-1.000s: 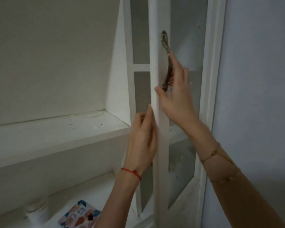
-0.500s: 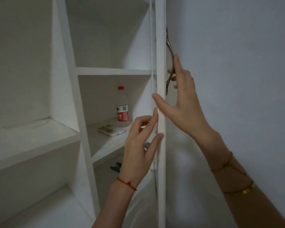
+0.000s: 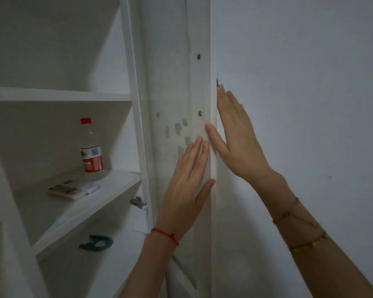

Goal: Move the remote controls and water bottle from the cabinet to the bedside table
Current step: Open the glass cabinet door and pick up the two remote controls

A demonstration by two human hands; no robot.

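A clear water bottle [image 3: 91, 150] with a red cap and red label stands upright on a white cabinet shelf [image 3: 108, 191]. In front of it lie flat remote controls [image 3: 67, 190], a beige one and a white one side by side. The cabinet door [image 3: 179, 87] is swung wide, its inner face toward me. My left hand [image 3: 186, 186] lies flat on that inner face with fingers spread. My right hand [image 3: 238, 138] is around the door's outer edge, thumb on the inside, fingers behind on the handle side. Neither hand touches the bottle or remotes.
A blue-green object [image 3: 97, 243] lies on the shelf below. A metal hinge [image 3: 139, 203] sits on the cabinet frame beside the shelf. A plain grey wall [image 3: 306, 104] fills the right side, close behind the open door.
The door has swung further to the right, toward the wall, showing its inner face. My left hand has flattened on it. The bottle and remotes are now in fuller view.
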